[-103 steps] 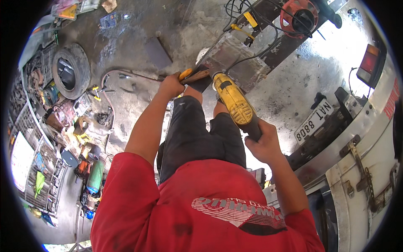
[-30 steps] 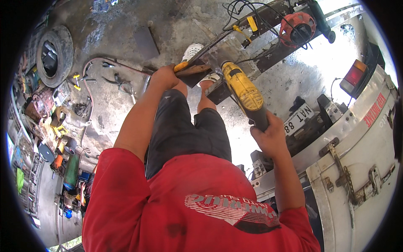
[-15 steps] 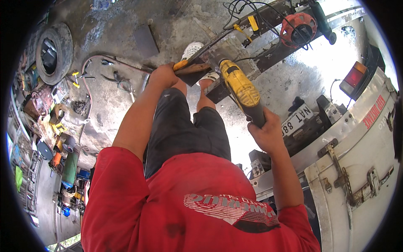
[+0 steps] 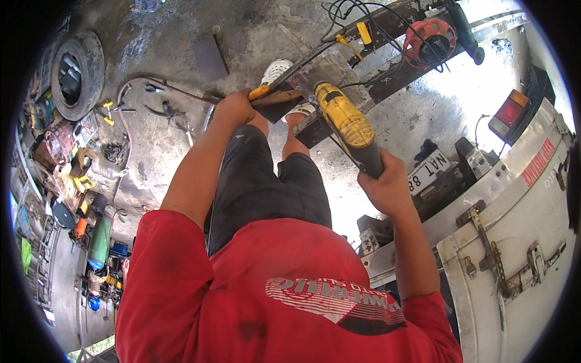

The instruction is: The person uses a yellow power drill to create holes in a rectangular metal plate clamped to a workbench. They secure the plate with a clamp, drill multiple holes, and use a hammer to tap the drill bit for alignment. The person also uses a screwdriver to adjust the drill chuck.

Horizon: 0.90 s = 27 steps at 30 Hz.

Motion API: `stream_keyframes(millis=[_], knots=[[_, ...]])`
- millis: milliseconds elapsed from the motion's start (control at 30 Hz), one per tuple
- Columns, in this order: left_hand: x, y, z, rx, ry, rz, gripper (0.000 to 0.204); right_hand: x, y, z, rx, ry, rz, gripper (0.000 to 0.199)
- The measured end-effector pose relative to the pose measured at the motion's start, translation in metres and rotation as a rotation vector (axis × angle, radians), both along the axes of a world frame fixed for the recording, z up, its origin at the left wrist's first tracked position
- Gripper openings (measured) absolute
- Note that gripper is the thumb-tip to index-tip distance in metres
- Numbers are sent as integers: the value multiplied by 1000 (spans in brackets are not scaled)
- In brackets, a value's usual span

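My right hand is closed around the dark rear grip of a yellow-and-black angle grinder. The tool slants up and left, its head over a dark metal beam. On the left, my left hand is wrapped round the near end of a long piece with a yellow-orange section; the fingers hide the rest of its grip. A brown, wood-like strip lies just beside that section, near the grinder's head. What the head touches is hard to make out.
A red cable reel with loose black cord sits on the beam's far end. To the right stand a white vehicle panel and a tail light. At left are a tyre, a hose and scattered tools.
The grinder and my right hand have shifted very slightly. My left hand keeps its hold in nearly the same place.
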State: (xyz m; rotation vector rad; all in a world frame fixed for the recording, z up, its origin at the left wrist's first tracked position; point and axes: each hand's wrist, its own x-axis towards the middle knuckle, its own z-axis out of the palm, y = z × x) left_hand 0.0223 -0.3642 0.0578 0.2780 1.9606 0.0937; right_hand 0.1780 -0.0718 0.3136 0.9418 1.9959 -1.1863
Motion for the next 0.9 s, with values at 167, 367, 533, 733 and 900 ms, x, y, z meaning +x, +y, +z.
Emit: stream_keyframes(millis=[167, 367, 533, 733, 900], knots=[[-2, 3, 3, -23, -16, -11, 64, -7, 1, 2, 11, -17, 2, 34], [-2, 3, 2, -19, -8, -7, 64, -10, 3, 2, 14, -24, 14, 36], [-3, 5, 4, -30, -14, -19, 64, -11, 2, 1, 27, -31, 35, 36], [-3, 8, 9, -44, -4, -18, 51, -17, 1, -1, 53, -40, 87, 35], [-9, 15, 16, -32, -55, -39, 63, -25, -6, -18, 79, -72, 130, 33]])
